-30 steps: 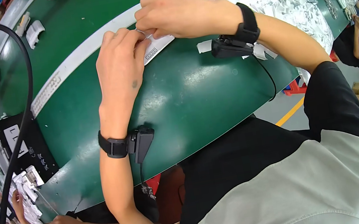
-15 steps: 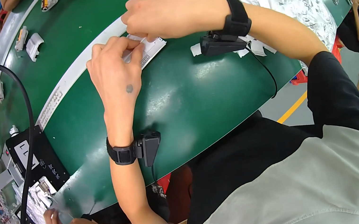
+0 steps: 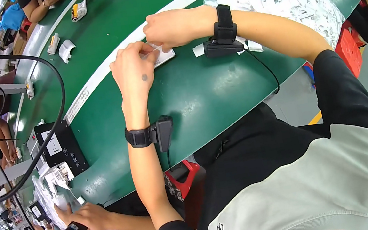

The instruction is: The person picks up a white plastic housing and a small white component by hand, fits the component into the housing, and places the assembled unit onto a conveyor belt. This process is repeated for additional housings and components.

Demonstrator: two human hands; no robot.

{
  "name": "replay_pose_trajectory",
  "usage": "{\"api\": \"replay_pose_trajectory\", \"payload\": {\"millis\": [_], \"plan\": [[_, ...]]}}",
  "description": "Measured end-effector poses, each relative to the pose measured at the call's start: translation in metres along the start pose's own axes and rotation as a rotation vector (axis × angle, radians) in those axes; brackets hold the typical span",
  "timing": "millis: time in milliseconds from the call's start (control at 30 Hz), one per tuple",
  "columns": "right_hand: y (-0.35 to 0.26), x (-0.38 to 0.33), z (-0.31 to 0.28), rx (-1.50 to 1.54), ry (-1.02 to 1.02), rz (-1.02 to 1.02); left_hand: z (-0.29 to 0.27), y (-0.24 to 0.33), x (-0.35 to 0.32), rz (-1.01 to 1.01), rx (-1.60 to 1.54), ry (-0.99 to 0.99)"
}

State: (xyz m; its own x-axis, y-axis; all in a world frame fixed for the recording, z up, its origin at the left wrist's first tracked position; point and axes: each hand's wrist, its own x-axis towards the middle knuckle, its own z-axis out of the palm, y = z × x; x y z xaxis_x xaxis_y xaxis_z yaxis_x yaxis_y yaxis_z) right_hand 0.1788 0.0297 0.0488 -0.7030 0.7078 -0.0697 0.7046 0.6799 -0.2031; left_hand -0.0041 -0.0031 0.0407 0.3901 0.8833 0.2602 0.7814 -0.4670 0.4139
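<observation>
My left hand [image 3: 134, 76] and my right hand [image 3: 174, 28] meet over the green table, fingers bent and close together. Between their fingertips runs a thin pale strip [image 3: 157, 48], pinched by both hands as far as I can see. Under the fingers lies a flat white rectangular piece [image 3: 167, 58], partly covered by my left hand. The fingertips of my right hand are mostly hidden behind its curled knuckles. Each wrist wears a black strap with a small black device.
A large clear bag [image 3: 283, 1] of small white pieces lies beyond my right forearm. A curved white rail [image 3: 104, 70] crosses the green table [image 3: 200, 92]. At left are a black box [image 3: 64, 148], a looped black cable [image 3: 60, 82] and a co-worker's hand [image 3: 91, 219].
The view has shifted, so table and hands sit farther right. Both hands stay together at the white piece, less of which shows now. The co-worker at lower left comes further into view.
</observation>
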Motion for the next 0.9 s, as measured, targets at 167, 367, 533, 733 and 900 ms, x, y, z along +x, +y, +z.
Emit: {"api": "replay_pose_trajectory", "payload": {"millis": [167,367,533,733,900], "plan": [[-0.016,0.0,-0.021,0.015,-0.11,0.064,-0.009,0.006,0.004,-0.129,-0.037,-0.121],[0.003,0.003,-0.023,-0.202,0.101,0.143,-0.013,-0.017,0.015,0.011,-0.046,-0.082],[0.074,-0.012,-0.023,-0.273,0.356,0.378,-0.035,-0.112,0.043,-0.044,0.007,0.181],[0.034,-0.09,-0.026,0.117,0.176,0.202,-0.043,-0.242,0.071,-0.204,0.353,0.178],[0.0,-0.117,0.024,0.066,0.241,0.094,-0.021,-0.247,0.125,-0.463,0.438,0.202]]}}
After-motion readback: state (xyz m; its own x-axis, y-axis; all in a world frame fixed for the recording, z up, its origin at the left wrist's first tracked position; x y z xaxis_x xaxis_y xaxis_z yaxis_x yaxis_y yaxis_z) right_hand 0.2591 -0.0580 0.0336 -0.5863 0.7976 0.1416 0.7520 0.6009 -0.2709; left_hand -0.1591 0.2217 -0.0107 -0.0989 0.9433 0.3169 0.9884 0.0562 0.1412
